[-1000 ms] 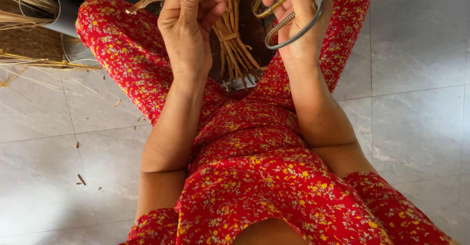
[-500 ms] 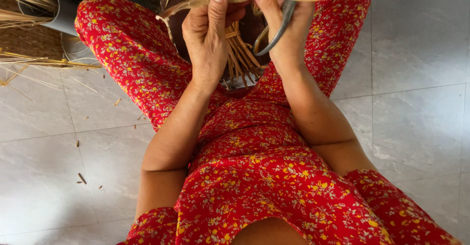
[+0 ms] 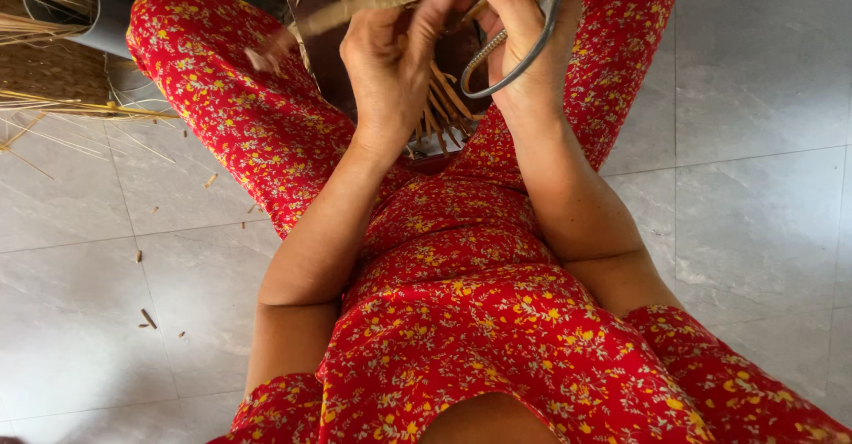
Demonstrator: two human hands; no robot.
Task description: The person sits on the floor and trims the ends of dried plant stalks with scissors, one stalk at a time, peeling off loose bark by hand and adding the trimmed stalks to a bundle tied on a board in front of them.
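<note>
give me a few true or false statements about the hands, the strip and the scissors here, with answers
1. Both hands grip the pale strip. True: the left hand and right hand both pinch it near the top of the view.
2. The scissors lie on the floor. False: their metal loop hangs at the right hand.
3. The person wears plain blue clothes. False: the dress is red with small yellow flowers.
4. A bundle of straw lies at the upper left, on the grey tiled floor. True.
5. The left hand holds a hammer. False: it holds only the strip.
</note>
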